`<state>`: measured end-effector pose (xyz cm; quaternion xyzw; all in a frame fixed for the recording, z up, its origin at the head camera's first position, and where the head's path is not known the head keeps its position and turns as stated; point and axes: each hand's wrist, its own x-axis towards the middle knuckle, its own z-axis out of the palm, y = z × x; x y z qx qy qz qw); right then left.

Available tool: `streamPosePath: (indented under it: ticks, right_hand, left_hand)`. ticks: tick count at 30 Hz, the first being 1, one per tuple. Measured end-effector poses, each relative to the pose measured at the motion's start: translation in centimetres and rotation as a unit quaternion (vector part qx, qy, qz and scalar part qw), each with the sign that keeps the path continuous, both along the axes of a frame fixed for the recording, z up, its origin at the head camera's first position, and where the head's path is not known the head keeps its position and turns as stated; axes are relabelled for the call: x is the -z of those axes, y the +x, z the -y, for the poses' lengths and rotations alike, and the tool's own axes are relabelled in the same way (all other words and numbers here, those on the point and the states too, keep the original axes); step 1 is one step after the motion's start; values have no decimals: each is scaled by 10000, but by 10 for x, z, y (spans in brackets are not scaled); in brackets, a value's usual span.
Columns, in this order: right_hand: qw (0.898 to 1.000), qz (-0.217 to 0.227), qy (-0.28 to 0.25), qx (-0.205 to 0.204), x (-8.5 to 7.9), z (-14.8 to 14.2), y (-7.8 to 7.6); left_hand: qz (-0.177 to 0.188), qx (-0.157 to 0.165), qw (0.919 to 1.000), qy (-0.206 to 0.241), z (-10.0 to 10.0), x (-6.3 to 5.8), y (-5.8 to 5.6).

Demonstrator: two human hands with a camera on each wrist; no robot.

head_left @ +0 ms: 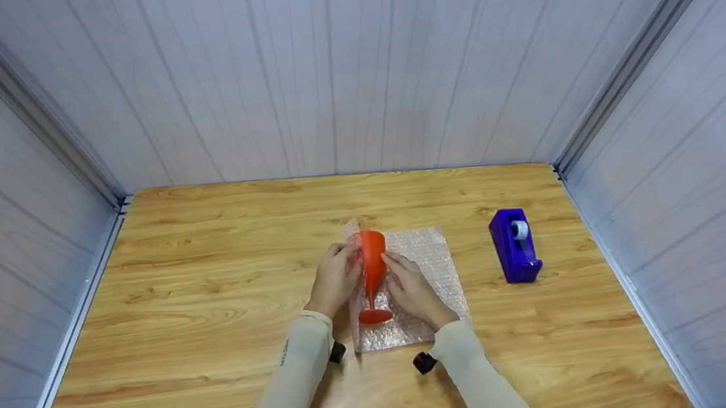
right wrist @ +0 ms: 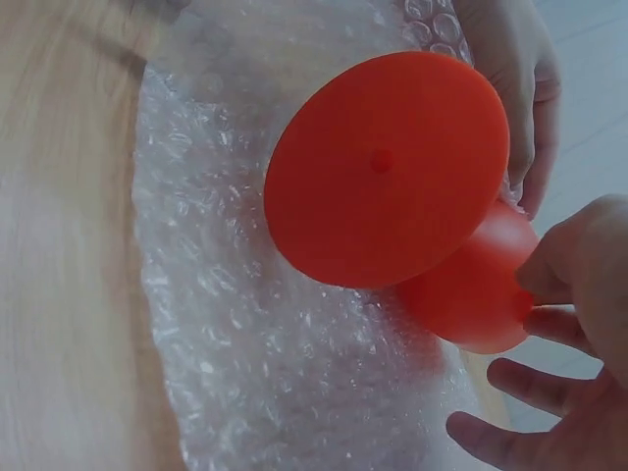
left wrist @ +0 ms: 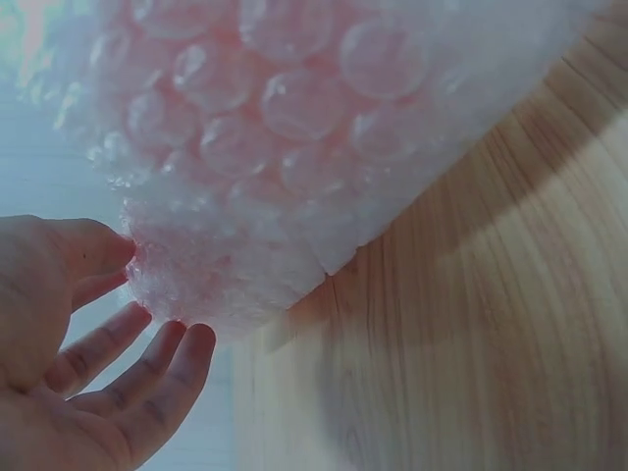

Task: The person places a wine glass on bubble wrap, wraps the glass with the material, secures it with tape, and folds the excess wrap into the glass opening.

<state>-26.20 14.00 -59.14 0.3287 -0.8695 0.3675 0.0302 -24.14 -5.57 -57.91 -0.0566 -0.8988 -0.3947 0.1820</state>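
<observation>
A red goblet (head_left: 375, 253) lies on its side along a sheet of clear bubble wrap (head_left: 430, 257), its round foot (right wrist: 383, 216) toward the person. My left hand (head_left: 335, 279) pinches the left edge of the wrap, which is raised against the goblet's cup. In the left wrist view the raised bubble wrap (left wrist: 285, 108) fills the upper part, with red showing through it. On the cup's right side, my right hand (head_left: 415, 289) holds the goblet with thumb and forefinger. Its other fingers spread apart in the right wrist view.
A blue tape dispenser (head_left: 512, 247) with a white roll stands on the wooden table (head_left: 224, 269), to the right of the wrap. Pale panel walls (head_left: 332, 75) enclose the table at the back and on both sides.
</observation>
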Motion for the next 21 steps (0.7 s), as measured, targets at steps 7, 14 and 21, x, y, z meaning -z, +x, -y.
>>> streamPosePath:
  ticks: [7,14,21]
  right_hand:
    - [9995,190,147,-201,-10,-2,-1]
    - [9947,98,1014,-125,-18,-2,1]
    - [9906,-55,1367,1,-20,-3,0]
  left_hand:
    - [15,-15,9999,-113,-4,-1,-3]
    - [-212,-35,9985,-495,-13,-2,-7]
    - [-352,-46,9975,-618,-17,-2,-7]
